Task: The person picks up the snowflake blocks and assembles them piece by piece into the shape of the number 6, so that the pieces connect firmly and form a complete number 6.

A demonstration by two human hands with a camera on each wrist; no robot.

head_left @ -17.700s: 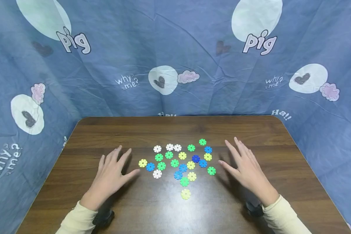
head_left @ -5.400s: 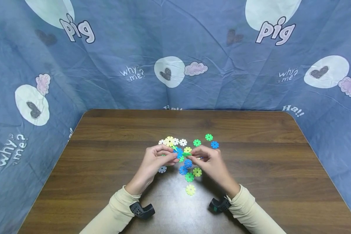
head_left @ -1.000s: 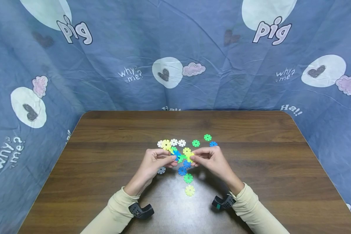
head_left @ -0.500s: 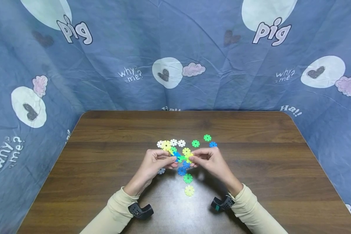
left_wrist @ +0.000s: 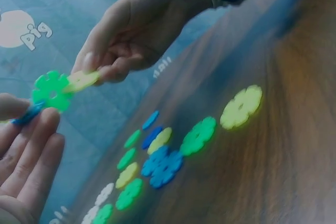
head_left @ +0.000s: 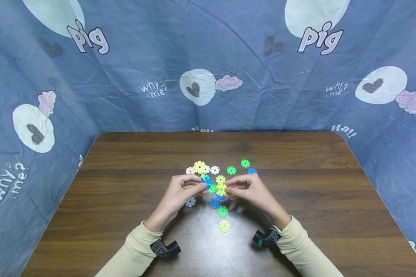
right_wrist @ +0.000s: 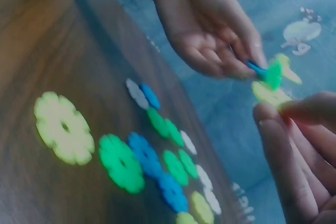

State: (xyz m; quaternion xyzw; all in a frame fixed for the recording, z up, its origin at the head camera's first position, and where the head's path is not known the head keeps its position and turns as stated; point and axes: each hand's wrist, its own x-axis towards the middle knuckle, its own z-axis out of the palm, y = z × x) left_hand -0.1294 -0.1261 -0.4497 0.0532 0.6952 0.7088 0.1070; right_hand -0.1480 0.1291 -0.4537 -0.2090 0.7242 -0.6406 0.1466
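Above the table, my two hands hold a small chain of slotted plastic flower discs between them. My left hand (head_left: pixel 180 194) pinches a blue disc (left_wrist: pixel 27 114) between thumb and fingers. My right hand (head_left: pixel 251 192) grips the edge of a yellow disc (left_wrist: pixel 81 81) with thumb and fingertips. A green disc (left_wrist: pixel 44 85) stands between these two and meets both at their slots. Beyond the blue disc, at the far end of the chain, another yellow disc (head_left: pixel 199 167) faces the head camera. My fingers hide parts of the blue and right-hand yellow discs.
Loose discs lie flat on the brown wooden table (head_left: pixel 298 154) under and around my hands, among them a green disc (head_left: pixel 231 170), a white disc (head_left: pixel 214 169) and, nearest me, a yellow disc (head_left: pixel 224 226). A blue printed cloth (head_left: pixel 124 96) hangs behind.
Earliest, both hands were spread and apart. Later my right hand held a green disc at the chain; now it holds a yellow one there. In the last second the chain has turned slightly.
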